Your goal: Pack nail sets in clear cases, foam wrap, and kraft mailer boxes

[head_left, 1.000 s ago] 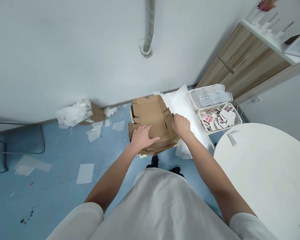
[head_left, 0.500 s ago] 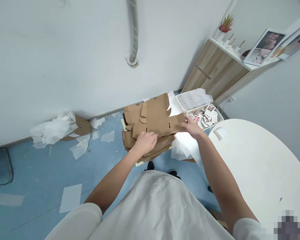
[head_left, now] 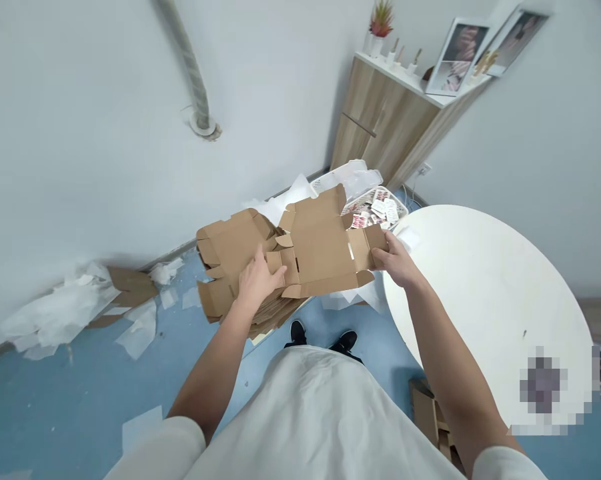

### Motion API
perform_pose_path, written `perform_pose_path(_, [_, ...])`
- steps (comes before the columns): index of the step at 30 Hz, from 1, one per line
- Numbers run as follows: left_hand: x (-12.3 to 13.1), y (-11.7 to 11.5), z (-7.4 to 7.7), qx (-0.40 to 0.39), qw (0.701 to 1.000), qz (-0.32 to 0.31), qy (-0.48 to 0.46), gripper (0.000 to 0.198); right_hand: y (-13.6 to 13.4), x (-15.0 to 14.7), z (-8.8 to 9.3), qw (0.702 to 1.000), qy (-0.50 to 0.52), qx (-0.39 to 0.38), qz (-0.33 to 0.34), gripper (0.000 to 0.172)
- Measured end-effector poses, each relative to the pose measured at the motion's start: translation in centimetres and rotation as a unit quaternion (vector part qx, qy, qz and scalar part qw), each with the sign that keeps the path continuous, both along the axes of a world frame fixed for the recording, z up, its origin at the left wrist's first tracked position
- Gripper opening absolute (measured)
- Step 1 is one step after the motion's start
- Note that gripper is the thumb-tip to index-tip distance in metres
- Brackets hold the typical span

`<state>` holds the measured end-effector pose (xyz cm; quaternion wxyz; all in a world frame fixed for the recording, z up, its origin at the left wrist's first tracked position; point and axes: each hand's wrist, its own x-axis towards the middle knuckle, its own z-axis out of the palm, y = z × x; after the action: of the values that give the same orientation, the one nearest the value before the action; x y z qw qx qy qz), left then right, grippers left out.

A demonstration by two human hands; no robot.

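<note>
I hold a flat, unfolded brown cardboard box blank [head_left: 320, 250] in the air in front of me. My left hand [head_left: 256, 280] grips its left flap and my right hand [head_left: 395, 259] pinches its right flap. Just below and to the left lies a stack of the same cardboard blanks [head_left: 230, 257], standing above the blue floor. White foam sheets [head_left: 285, 200] lie behind the stack.
A round white table [head_left: 485, 300] stands on my right. Beyond the blank are two white baskets [head_left: 375, 208] of small printed packets, then a wooden cabinet [head_left: 385, 123] with framed pictures. Crumpled white paper [head_left: 60, 313] litters the blue floor at the left wall. More cardboard [head_left: 430, 413] lies under the table.
The top blank has come off the stack and moved up and to the right in both hands. My view has swung right, showing more of the table.
</note>
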<state>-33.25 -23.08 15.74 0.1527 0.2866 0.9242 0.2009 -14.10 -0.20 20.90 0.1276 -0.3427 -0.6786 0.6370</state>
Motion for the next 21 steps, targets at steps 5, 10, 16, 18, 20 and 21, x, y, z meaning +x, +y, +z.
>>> perform_pose_path(5, [2.9,4.1,-0.2,0.046,0.998,-0.053,-0.002,0.07,2.3,6.2,-1.5,0.997,0.014,0.031,-0.066,0.045])
perform_pose_path(10, [8.8,10.7,1.5,0.09,0.985,-0.144,0.018,0.072,4.1,14.6,-2.8,0.971,-0.012,0.129,-0.201,0.033])
perform_pose_path(16, [17.7,19.4,0.5,0.093,0.961,-0.262,-0.002,0.067,5.0,26.5,-4.7,0.922,-0.085,0.132,-0.353,0.032])
perform_pose_path(18, [20.6,21.9,-0.5,0.094,0.95,-0.296,-0.029,0.067,5.1,29.9,-5.7,0.911,-0.106,0.108,-0.383,0.032])
perform_pose_path(20, [23.1,23.9,-1.6,0.09,0.94,-0.325,-0.056,0.067,5.0,32.8,-6.7,0.905,-0.133,0.086,-0.396,0.033])
perform_pose_path(21, [24.3,24.7,-2.2,0.086,0.935,-0.338,-0.068,0.066,4.9,34.0,-7.2,0.901,-0.148,0.078,-0.399,0.034])
